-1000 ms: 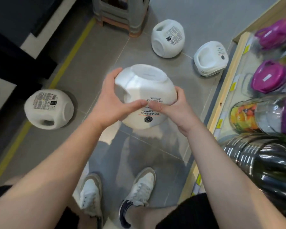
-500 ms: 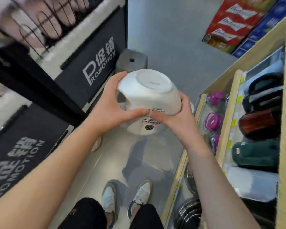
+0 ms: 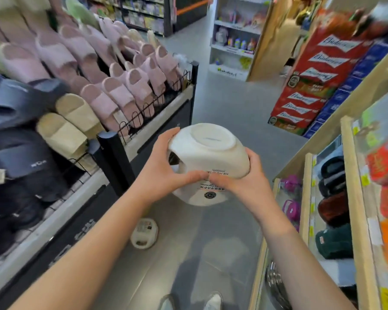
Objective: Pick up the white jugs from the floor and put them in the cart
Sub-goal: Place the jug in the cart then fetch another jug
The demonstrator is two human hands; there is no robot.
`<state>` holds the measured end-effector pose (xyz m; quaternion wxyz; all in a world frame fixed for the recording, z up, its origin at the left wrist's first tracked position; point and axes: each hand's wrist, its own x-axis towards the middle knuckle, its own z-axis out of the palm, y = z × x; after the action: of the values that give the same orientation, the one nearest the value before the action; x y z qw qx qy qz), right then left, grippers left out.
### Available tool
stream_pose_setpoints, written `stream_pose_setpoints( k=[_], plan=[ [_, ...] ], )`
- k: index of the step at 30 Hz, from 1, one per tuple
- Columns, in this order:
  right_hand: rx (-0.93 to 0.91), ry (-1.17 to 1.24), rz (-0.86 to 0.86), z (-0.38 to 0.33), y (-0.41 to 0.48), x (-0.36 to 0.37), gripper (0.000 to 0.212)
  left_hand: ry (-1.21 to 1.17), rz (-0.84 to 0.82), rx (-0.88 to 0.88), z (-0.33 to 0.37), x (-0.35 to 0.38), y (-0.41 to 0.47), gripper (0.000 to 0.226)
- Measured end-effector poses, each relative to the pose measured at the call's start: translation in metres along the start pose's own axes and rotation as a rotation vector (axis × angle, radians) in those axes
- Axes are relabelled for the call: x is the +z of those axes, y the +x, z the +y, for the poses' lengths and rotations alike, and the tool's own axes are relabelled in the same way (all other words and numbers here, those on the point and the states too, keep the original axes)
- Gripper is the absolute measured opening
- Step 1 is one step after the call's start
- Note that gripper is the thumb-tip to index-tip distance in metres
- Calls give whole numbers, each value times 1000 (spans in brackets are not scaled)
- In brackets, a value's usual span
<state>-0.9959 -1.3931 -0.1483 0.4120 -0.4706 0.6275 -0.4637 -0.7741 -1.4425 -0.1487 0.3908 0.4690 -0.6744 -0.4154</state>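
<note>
We held a smooth, rounded white plastic jug [image 3: 207,163] upside down above the floor [image 3: 229,121]. Our left hand [image 3: 160,173] and right hand [image 3: 244,184] clasped opposite sides, thumbs pressed on its label.

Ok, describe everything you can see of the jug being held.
The white jug looks like smooth plastic, squat and rounded. It is held aloft, tipped so its flat round base faces the camera. A printed label with a round dark emblem faces the person. The left hand grips its handle side, the right hand the other.
</note>
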Motion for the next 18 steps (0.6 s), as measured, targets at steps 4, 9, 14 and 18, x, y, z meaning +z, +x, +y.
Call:
stream_pose_setpoints(
  k=[4,9,14,18],
  plan=[
    [-35,5,-51,-13,-6,22,101,13,70,11,2,-24,-18,120],
    [-109,0,-161,-22,-4,46,99,44,171,-4,4,-49,-44,118],
    [-209,-39,-359,-42,6,75,111,105,369,-39,15,-73,-77,113],
    [-290,-48,-564,-61,1,106,96,137,544,-83,22,-89,-116,109]
  ],
)
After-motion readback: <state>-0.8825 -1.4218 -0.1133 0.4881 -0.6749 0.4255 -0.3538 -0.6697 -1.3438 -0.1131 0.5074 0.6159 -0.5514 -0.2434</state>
